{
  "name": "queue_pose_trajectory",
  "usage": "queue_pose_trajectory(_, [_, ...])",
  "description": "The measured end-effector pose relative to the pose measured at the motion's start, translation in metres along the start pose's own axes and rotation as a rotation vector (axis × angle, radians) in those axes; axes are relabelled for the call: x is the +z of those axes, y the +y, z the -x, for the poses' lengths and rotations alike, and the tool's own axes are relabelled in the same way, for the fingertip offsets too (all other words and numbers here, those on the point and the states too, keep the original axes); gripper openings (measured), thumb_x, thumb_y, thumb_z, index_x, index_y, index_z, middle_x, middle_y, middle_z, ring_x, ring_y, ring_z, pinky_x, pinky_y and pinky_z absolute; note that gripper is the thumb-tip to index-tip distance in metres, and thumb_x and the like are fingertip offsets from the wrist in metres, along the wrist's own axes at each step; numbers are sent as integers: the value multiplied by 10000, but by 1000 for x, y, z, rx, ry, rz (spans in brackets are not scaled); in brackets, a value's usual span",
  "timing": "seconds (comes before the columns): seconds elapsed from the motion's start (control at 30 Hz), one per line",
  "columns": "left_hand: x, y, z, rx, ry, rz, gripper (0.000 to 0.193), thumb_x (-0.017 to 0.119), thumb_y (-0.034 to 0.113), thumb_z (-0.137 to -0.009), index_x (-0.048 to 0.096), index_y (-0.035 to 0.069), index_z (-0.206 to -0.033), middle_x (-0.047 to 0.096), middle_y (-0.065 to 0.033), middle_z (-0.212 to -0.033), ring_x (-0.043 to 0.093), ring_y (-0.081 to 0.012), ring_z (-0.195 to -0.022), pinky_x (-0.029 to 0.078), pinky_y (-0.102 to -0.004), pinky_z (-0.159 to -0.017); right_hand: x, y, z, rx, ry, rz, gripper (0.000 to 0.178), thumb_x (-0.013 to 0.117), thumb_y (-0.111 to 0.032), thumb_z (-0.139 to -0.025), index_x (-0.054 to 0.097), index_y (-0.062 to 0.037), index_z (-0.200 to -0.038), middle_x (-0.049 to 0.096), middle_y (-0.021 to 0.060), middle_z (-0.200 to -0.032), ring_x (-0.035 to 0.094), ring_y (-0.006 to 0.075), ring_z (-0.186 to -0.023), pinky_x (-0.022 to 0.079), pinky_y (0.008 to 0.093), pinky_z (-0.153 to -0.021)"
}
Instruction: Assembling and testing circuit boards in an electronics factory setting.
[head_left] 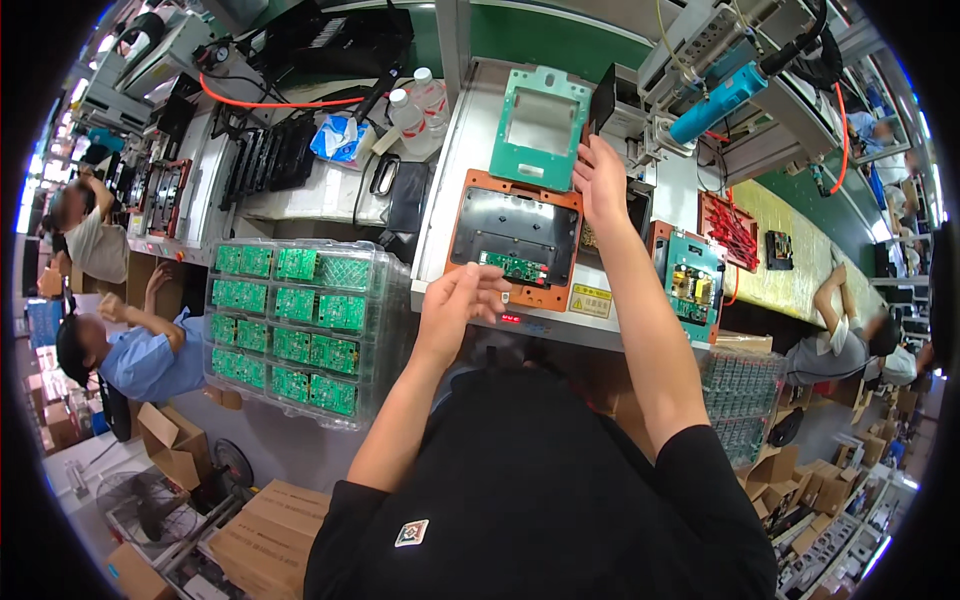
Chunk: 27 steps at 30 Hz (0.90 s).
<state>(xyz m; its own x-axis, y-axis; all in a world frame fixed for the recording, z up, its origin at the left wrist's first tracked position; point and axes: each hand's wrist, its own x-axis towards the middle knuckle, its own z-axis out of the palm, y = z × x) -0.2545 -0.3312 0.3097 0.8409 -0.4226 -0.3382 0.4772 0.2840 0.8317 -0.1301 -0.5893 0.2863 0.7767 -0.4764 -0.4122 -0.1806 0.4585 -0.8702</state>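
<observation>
An orange fixture (477, 196) on the bench holds a black plastic housing (500, 240). A small green circuit board (513, 268) lies along the housing's near side. Hinged or set behind it, a green frame plate (538, 172) with a rectangular window stands at the far side. My left hand (458, 308) hovers at the fixture's near left corner, fingers apart and nothing seen in them. Reaching farther forward, my right hand (602, 185) has its fingers stretched out beside the green plate's right edge; whether it touches the plate I cannot tell.
Clear trays of green circuit boards (290, 320) stand to my left. At right sit another fixture with a board (690, 280) and a red bin of leads (730, 232). A blue cylindrical tool (718, 103) hangs at upper right. Bottles (415, 115) stand at back left. Co-workers sit on both sides.
</observation>
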Motion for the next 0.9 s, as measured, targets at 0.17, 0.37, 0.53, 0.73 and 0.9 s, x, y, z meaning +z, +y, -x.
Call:
queue_pose_trajectory(0.17, [16,17,-5,-94,45,372,660,290,506,-1025,501,-79,-1245,656,-226,-1079,671,-263,-927,565,-370,-799,-25,10,58,-303,-356,180,305,511,-140,-950,598,8,-1202,624,109,-1184,587,168,-1056,427,297,-949])
queue_pose_trajectory(0.37, [-6,6,-7,-94,268,142,378,517,346,-991,556,-26,-1046,671,-169,-899,697,-238,-718,580,-309,-571,-54,26,107,-593,-505,600,247,524,61,-851,686,-22,-1018,676,86,-1027,616,196,-983,471,300,-861])
queue_pose_trajectory(0.53, [-26,-13,-7,-103,294,-337,291,635,274,-931,610,-2,-843,634,-77,-625,556,-94,-431,418,-205,-382,-46,22,131,-733,-594,849,152,625,28,-823,685,-21,-954,671,98,-958,626,227,-881,500,314,-755])
queue_pose_trajectory(0.73, [-38,-26,-19,-218,367,-410,325,713,296,-874,639,-8,-784,643,-93,-623,598,-113,-462,449,-207,-409,-29,35,129,-819,-812,1006,262,678,-63,-816,644,-52,-1075,635,113,-991,621,306,-912,509,382,-781])
queue_pose_trajectory(0.9, [-27,-41,-23,-186,382,-290,325,726,302,-864,649,2,-766,653,-95,-645,616,-132,-490,480,-228,-445,-20,44,123,-891,-941,1239,136,655,-130,-822,590,-33,-891,565,147,-861,591,349,-833,493,441,-726])
